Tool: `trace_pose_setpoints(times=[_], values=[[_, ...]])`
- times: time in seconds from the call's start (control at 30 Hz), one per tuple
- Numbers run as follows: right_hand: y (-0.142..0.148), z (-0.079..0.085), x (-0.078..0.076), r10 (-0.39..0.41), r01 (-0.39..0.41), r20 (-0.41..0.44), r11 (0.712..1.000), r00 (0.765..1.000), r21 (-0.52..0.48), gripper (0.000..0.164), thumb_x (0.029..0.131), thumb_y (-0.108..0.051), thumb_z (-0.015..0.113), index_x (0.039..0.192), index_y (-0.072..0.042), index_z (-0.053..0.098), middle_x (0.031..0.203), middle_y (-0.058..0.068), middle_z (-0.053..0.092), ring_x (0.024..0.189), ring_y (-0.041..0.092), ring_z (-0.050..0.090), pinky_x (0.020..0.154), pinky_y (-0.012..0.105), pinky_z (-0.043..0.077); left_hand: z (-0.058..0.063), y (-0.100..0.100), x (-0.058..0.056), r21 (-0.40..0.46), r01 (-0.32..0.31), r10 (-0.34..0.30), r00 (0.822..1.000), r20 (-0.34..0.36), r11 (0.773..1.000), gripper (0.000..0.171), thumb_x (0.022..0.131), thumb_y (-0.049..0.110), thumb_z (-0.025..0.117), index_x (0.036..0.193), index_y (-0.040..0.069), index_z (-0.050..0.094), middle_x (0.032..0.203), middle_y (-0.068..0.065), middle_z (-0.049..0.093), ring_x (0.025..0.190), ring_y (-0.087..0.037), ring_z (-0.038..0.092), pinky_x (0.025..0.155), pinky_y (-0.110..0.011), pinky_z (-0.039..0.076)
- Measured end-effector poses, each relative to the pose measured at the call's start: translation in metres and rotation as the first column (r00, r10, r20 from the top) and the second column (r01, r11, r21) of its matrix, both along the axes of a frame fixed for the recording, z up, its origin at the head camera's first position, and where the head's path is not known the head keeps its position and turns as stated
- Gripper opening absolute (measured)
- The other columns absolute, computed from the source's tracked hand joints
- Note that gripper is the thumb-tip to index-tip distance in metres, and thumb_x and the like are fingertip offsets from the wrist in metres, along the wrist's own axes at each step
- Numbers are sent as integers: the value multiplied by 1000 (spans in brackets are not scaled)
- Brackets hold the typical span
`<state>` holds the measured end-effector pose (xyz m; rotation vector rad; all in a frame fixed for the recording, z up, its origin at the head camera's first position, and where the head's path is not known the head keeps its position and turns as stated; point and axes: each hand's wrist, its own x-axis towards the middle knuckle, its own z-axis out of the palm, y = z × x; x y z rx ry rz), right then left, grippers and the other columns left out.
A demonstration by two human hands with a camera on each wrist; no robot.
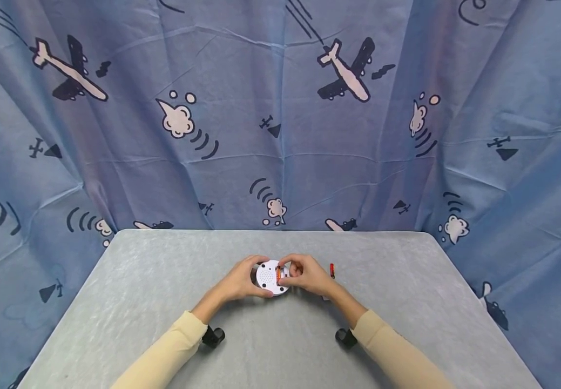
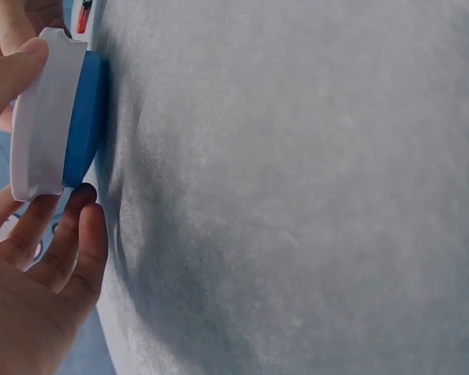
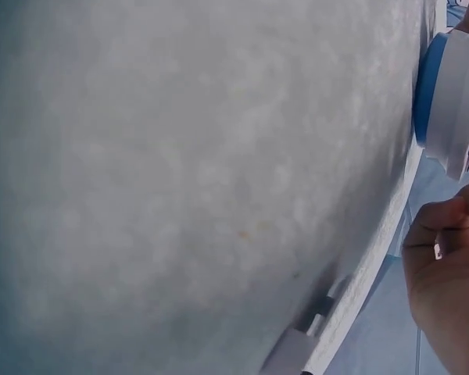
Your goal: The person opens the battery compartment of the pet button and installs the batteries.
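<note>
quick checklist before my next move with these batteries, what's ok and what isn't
1. White device held steady: ok, the left hand grips its rim.
2. Device turned over: ok, the blue side faces the table and the battery slot faces up.
3. Right hand at the red battery: ok, thumb and a finger are at its ends.
4. That battery fully seated: cannot tell, the hand partly covers it.
5. Loose battery put in: not ok, it lies on the table beside the right hand.
</note>
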<state>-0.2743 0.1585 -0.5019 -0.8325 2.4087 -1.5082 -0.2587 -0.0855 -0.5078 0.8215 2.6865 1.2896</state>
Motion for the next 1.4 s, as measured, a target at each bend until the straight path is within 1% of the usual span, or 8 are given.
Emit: trace_pose_setpoints(times=[0.3, 0.43, 0.67, 0.97, 1.1, 1.2, 1.3, 1.4], values=[[-1, -2, 1, -40, 40, -10, 999, 999, -1, 39, 80, -14, 88, 114, -4, 70, 68, -1, 50, 59, 11, 44, 52, 22, 36, 2, 0, 0, -9, 2, -2, 1000, -8, 1000, 84, 68, 29, 97, 137, 1, 57, 132, -14, 59, 117, -27, 56, 100, -45, 44], [-1, -4, 1, -26, 26, -6, 999, 1000, -19, 38, 80, -11, 88, 113, -3, 70, 68, -1, 50, 60, 11, 44, 52, 22, 36, 1, 0, 1, -13, 1, -1, 1000, -6, 1000, 84, 68, 30, 96, 137, 1, 57, 132, -13, 59, 117, -26, 56, 99, -45, 45], [2, -6, 0, 22, -20, 47, 999, 999, -29, 41, 84, -10, 85, 120, -2, 67, 70, 0, 52, 61, 11, 45, 52, 22, 37, 1, 2, 2, 6, 8, -8, 1000, -8, 1000, 84, 70, 29, 96, 137, -1, 54, 129, -15, 58, 115, -28, 56, 99, -46, 44], [2, -5, 0, 9, -7, 47, 999, 999, -32, 35, 90, -7, 79, 121, 2, 66, 72, 6, 54, 59, 11, 44, 51, 21, 36, 1, 5, 4, 9, 6, -6, 1000, 12, 1000, 88, 69, 27, 97, 139, -1, 52, 134, -16, 55, 119, -29, 54, 101, -47, 43], [1, 0, 3, -1, 3, 53, 1000, 999, -26, 30, 94, -3, 72, 122, 7, 65, 74, 13, 56, 58, 12, 43, 49, 22, 34, 2, 6, 4, 5, -7, 7, 1000, 5, 1000, 87, 68, 26, 98, 137, -2, 52, 132, -15, 56, 116, -29, 55, 100, -46, 44], [0, 11, 9, 10, -8, 63, 1000, 998, -26, 29, 95, 0, 70, 121, 10, 65, 74, 17, 57, 58, 12, 43, 50, 22, 34, 3, 7, 4, 10, -13, 13, 1000, 8, 1000, 87, 66, 25, 98, 135, -3, 53, 130, -15, 57, 116, -29, 55, 100, -47, 44], [0, 21, 15, 25, -23, 66, 999, 998, -28, 29, 94, 1, 70, 121, 11, 64, 75, 17, 56, 59, 12, 44, 51, 22, 36, 3, 7, 4, 4, -15, 14, 999, 29, 1000, 88, 67, 24, 98, 137, -2, 52, 131, -15, 57, 117, -29, 55, 100, -46, 43], [1, 17, 14, 32, -30, 51, 999, 998, -30, 30, 94, 2, 70, 122, 11, 64, 74, 15, 56, 58, 11, 44, 51, 22, 36, 2, 7, 4, 9, -10, 10, 999, 46, 1000, 89, 68, 24, 97, 138, -3, 50, 133, -16, 56, 119, -30, 54, 101, -48, 42]])
